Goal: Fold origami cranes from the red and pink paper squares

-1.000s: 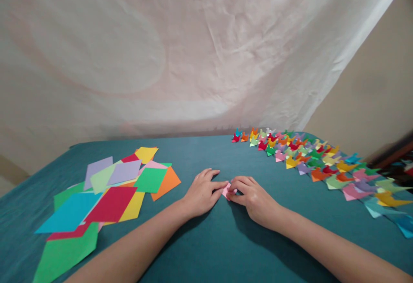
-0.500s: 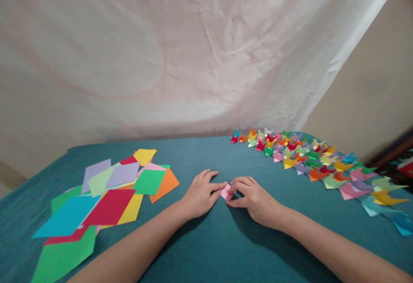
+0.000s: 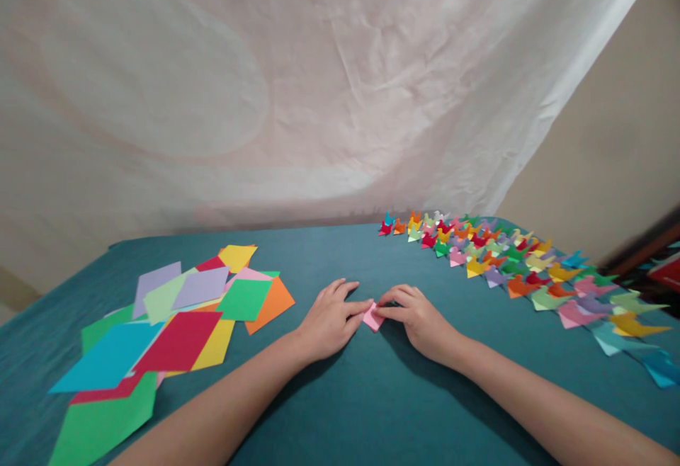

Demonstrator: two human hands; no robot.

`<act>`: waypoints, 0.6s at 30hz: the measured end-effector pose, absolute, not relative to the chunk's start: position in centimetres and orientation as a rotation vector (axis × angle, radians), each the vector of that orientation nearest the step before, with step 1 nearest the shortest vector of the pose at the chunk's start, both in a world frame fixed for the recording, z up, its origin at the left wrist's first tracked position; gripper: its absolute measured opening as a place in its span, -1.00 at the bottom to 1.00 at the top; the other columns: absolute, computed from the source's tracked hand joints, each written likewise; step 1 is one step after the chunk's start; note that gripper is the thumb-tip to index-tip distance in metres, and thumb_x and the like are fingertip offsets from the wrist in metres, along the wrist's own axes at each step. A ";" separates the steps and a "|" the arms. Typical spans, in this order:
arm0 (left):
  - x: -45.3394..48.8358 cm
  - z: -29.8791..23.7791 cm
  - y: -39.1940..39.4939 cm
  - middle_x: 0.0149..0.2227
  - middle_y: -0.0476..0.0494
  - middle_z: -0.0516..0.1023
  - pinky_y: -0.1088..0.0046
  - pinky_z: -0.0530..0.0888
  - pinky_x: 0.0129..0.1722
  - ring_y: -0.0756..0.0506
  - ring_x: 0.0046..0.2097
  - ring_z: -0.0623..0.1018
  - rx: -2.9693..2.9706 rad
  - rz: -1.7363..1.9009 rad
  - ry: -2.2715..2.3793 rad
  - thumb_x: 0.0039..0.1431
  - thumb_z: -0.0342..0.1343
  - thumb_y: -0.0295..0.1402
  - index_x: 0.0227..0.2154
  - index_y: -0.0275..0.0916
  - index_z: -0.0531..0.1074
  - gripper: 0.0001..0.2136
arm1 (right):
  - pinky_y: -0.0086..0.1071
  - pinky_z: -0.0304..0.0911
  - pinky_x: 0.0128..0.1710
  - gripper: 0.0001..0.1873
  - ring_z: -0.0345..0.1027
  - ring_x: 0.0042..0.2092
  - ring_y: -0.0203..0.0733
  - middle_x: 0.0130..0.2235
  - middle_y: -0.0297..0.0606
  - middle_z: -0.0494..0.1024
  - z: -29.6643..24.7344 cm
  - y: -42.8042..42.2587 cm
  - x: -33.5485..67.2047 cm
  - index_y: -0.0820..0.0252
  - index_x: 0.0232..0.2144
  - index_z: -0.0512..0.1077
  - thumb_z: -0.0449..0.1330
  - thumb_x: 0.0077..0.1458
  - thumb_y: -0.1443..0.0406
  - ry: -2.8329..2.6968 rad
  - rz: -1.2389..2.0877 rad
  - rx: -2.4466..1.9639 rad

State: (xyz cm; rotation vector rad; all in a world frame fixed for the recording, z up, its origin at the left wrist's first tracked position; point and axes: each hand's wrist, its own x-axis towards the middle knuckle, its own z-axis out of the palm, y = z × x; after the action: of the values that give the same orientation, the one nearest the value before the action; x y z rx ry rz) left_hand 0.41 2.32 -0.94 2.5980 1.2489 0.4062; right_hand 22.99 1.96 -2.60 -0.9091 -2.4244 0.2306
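A small folded piece of pink origami paper point(image 3: 374, 319) lies on the teal cloth between my two hands. My left hand point(image 3: 330, 319) rests on the cloth, its thumb and index finger at the paper's left edge, holding it, the other fingers stretched forward. My right hand point(image 3: 419, 321) comes from the other side with thumb and fingertips pinched on the paper's upper right part. The folds under the right fingertips are partly hidden.
Loose sheets of coloured paper point(image 3: 178, 342) overlap at the left. Several rows of folded paper birds point(image 3: 478, 265) stand along the right side of the cloth-covered table point(image 3: 319, 409). A pale curtain point(image 3: 297, 98) hangs behind the table.
My right fingers have straightened from a curled grip and shifted to the paper's upper edge, so more of the pink paper shows. My left hand has stayed in place.
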 end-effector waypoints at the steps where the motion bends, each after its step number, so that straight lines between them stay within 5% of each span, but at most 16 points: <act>1: 0.4 -1.0 2.3 0.20 -0.07 0.19 0.05 0.11 0.17 -0.23 0.23 0.12 2.603 0.410 1.248 0.29 -0.13 -0.22 0.05 0.09 0.31 -0.69 | -0.22 0.10 -0.11 -0.65 0.19 -0.06 -0.13 -0.12 -0.19 0.45 -2.5 1.8 22.9 0.07 -0.10 0.45 -0.04 0.22 0.45 -2.455 0.208 -0.928; 18: 0.4 -1.1 2.4 0.21 -0.06 0.18 0.08 0.09 0.18 -0.22 0.23 0.12 2.605 0.390 1.255 0.29 -0.13 -0.21 0.06 0.08 0.30 -0.68 | -0.15 -0.04 0.07 -0.59 0.12 0.08 -0.08 0.00 -0.14 0.41 0.0 0.2 22.7 0.05 -0.06 0.43 0.09 0.06 0.49 -2.768 0.035 -0.869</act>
State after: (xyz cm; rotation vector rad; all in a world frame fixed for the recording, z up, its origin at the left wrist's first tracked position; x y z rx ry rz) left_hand 0.36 2.38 -1.10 2.6051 1.2550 0.3897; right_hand 22.69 0.19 -0.03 -0.8694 -2.7676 0.0351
